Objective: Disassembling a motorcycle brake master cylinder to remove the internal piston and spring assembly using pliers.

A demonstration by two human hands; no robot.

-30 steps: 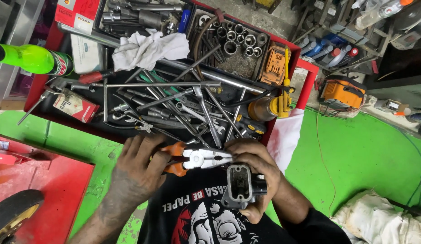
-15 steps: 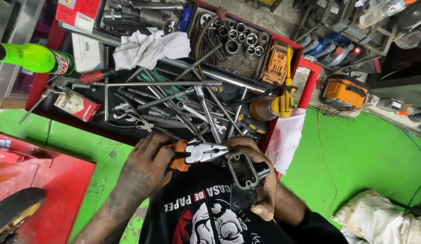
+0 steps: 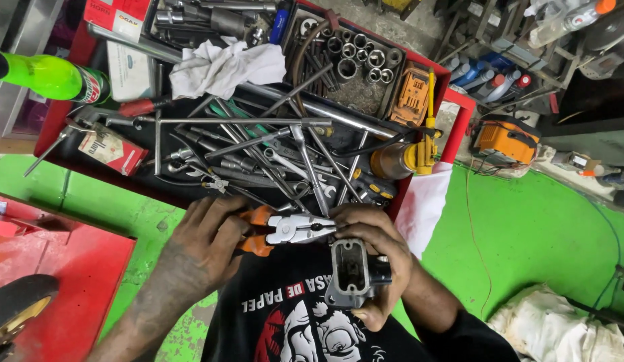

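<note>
Below the red tool tray (image 3: 459, 107), we see the left hand (image 3: 205, 251) gripping orange-handled pliers (image 3: 288, 229); the right hand (image 3: 376, 258) clasps a grey metal housing (image 3: 350, 273), apparently shifted slightly lower and left.

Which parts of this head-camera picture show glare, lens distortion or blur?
Head view: even bright light, soft shadows; glare on the shiny green plastic bottle and the long chrome wrenches; wide-lens bending curves the red tool tray edges; the orange-handled pliers and grey metal housing look sharp, no motion blur.
</note>
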